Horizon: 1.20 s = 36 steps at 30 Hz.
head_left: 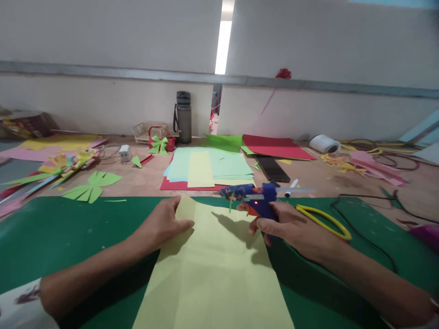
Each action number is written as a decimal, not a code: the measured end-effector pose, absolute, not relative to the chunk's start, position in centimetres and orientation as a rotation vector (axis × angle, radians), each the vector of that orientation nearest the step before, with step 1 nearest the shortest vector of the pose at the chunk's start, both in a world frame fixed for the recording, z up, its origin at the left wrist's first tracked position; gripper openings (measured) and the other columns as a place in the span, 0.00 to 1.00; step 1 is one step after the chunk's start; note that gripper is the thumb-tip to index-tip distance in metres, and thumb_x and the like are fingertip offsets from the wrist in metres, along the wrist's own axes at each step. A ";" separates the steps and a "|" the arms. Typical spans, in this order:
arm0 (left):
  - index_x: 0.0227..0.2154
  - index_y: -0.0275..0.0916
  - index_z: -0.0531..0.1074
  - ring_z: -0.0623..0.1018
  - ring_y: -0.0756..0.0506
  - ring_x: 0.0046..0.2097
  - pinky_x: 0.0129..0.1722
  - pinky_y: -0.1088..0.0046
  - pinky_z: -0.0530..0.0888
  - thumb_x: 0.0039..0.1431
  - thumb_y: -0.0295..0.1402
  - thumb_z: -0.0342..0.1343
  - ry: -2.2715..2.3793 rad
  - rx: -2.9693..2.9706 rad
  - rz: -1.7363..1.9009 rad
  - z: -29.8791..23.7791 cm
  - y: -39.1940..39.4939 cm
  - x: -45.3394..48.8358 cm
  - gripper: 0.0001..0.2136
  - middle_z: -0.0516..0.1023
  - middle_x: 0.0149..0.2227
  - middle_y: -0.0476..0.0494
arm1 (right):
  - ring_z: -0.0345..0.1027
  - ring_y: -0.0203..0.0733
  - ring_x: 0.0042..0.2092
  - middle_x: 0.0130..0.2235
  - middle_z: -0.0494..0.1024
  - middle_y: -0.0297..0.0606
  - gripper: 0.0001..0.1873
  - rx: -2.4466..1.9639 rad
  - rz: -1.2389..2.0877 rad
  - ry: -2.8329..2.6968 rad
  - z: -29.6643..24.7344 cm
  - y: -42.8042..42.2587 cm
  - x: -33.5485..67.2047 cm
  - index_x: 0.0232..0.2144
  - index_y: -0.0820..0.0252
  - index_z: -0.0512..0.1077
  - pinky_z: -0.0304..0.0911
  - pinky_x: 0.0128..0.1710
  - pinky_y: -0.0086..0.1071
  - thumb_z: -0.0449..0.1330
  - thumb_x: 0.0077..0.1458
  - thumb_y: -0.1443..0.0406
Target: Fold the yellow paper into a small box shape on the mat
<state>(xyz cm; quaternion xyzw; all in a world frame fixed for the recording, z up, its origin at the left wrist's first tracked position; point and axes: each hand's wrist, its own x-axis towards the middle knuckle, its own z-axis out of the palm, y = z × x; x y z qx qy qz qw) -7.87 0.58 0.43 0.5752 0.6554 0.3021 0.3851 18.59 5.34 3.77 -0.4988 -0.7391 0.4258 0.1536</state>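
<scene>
A large sheet of pale yellow paper (pixel 219 274) with faint fold creases lies in front of me, over a green mat (pixel 85 237). My left hand (pixel 168 221) pinches its far left corner, thumb on top. In my right hand (pixel 281 224) is a blue hot glue gun (pixel 260 201), held above the sheet's far right corner. Its nozzle points left, a small red light glows on its side, and a clear glue stick (pixel 297 189) sticks out at the back. Strands of green scrap hang near the nozzle.
Behind the mat lie stacked light green sheets (pixel 174 167) with a yellow strip (pixel 200 169), a phone (pixel 272 169) and red paper (pixel 274 147). A grey bottle (pixel 184 119) stands near the wall. Yellow-handled scissors (pixel 324 221) and a black cord (pixel 363 242) are at right, green paper leaves (pixel 92 186) at left.
</scene>
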 end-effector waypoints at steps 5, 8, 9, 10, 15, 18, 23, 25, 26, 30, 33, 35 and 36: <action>0.33 0.36 0.69 0.77 0.45 0.31 0.26 0.75 0.70 0.44 0.27 0.52 1.695 1.538 0.763 0.1 0.5 -7.7 0.10 0.78 0.33 0.45 | 0.67 0.38 0.33 0.34 0.73 0.34 0.17 -1.387 1.427 -2.151 3.9 5.4 18.6 0.44 0.57 0.70 0.62 0.30 0.29 0.54 0.52 0.61; 0.33 0.36 0.68 0.76 0.45 0.32 0.27 0.75 0.69 0.44 0.26 0.51 1.696 1.558 0.757 -0.1 0.4 -7.7 0.10 0.77 0.33 0.45 | 0.66 0.39 0.34 0.35 0.72 0.36 0.19 -1.323 1.420 -2.197 3.4 5.2 18.6 0.47 0.59 0.67 0.63 0.31 0.30 0.54 0.53 0.59; 0.33 0.36 0.68 0.76 0.45 0.33 0.27 0.75 0.69 0.43 0.26 0.51 1.695 1.566 0.755 -0.1 0.4 -7.7 0.11 0.77 0.34 0.45 | 0.66 0.39 0.34 0.35 0.72 0.37 0.20 -1.304 1.410 -2.216 3.2 5.1 18.7 0.47 0.60 0.66 0.63 0.32 0.30 0.53 0.53 0.59; 0.33 0.37 0.68 0.76 0.45 0.33 0.27 0.76 0.69 0.43 0.26 0.51 1.698 1.574 0.754 -0.2 0.3 -7.7 0.11 0.77 0.34 0.45 | 0.66 0.38 0.34 0.36 0.71 0.37 0.20 -1.295 1.399 -2.233 2.9 5.0 18.7 0.47 0.61 0.66 0.63 0.32 0.30 0.53 0.54 0.58; 0.34 0.38 0.68 0.75 0.46 0.32 0.27 0.76 0.68 0.44 0.27 0.51 1.710 1.609 0.735 -0.4 0.2 -7.7 0.11 0.77 0.32 0.47 | 0.64 0.38 0.32 0.34 0.70 0.37 0.19 -1.340 1.291 -2.297 2.2 4.9 19.1 0.45 0.60 0.66 0.63 0.31 0.30 0.51 0.55 0.56; 0.33 0.37 0.68 0.75 0.46 0.31 0.26 0.76 0.67 0.43 0.27 0.51 1.736 1.633 0.710 -0.4 0.2 -7.7 0.11 0.76 0.32 0.46 | 0.65 0.38 0.32 0.34 0.70 0.37 0.17 -1.336 1.257 -2.307 2.1 4.8 19.2 0.43 0.60 0.67 0.63 0.31 0.31 0.51 0.55 0.56; 0.33 0.37 0.67 0.74 0.46 0.31 0.26 0.76 0.66 0.43 0.27 0.51 1.732 1.646 0.715 -0.3 0.1 -7.6 0.10 0.76 0.32 0.45 | 0.64 0.39 0.32 0.32 0.71 0.36 0.16 -1.374 1.211 -2.312 2.3 4.6 18.9 0.40 0.59 0.69 0.63 0.30 0.31 0.52 0.53 0.56; 0.32 0.37 0.67 0.74 0.46 0.31 0.26 0.76 0.66 0.43 0.27 0.50 1.724 1.644 0.730 -0.3 0.1 -7.6 0.10 0.76 0.32 0.45 | 0.65 0.40 0.33 0.32 0.71 0.36 0.16 -1.395 1.184 -2.321 2.4 4.5 18.8 0.38 0.59 0.69 0.63 0.31 0.31 0.53 0.53 0.55; 0.32 0.37 0.67 0.74 0.46 0.31 0.26 0.76 0.66 0.43 0.27 0.50 1.722 1.647 0.736 -0.3 0.1 -7.6 0.10 0.76 0.32 0.45 | 0.65 0.41 0.33 0.32 0.71 0.36 0.15 -1.398 1.175 -2.328 2.5 4.5 18.7 0.37 0.59 0.69 0.63 0.31 0.32 0.52 0.54 0.55; 0.32 0.38 0.67 0.74 0.46 0.30 0.26 0.76 0.65 0.43 0.27 0.50 1.725 1.665 0.737 -0.4 0.1 -7.7 0.09 0.75 0.31 0.46 | 0.65 0.42 0.35 0.33 0.72 0.36 0.14 -1.387 1.175 -2.333 2.4 4.6 18.4 0.35 0.58 0.69 0.63 0.33 0.33 0.52 0.54 0.55; 0.32 0.38 0.67 0.73 0.47 0.30 0.26 0.76 0.65 0.44 0.27 0.50 1.725 1.667 0.737 -0.5 0.1 -7.7 0.09 0.75 0.31 0.47 | 0.65 0.43 0.36 0.35 0.72 0.37 0.14 -1.382 1.206 -2.318 2.3 4.7 18.3 0.36 0.59 0.68 0.63 0.34 0.33 0.53 0.54 0.56; 0.32 0.38 0.67 0.73 0.47 0.30 0.26 0.76 0.65 0.44 0.27 0.50 1.726 1.669 0.735 -0.5 0.1 -7.6 0.09 0.75 0.31 0.47 | 0.64 0.42 0.37 0.35 0.72 0.36 0.14 -1.360 1.221 -2.332 2.4 4.7 18.2 0.36 0.58 0.68 0.63 0.35 0.34 0.52 0.54 0.55; 0.32 0.38 0.66 0.73 0.47 0.30 0.26 0.76 0.65 0.44 0.27 0.50 1.730 1.671 0.731 -0.6 0.1 -7.6 0.09 0.75 0.31 0.47 | 0.64 0.42 0.36 0.35 0.71 0.36 0.14 -1.349 1.222 -2.345 2.4 4.7 18.2 0.36 0.58 0.67 0.62 0.35 0.33 0.52 0.55 0.55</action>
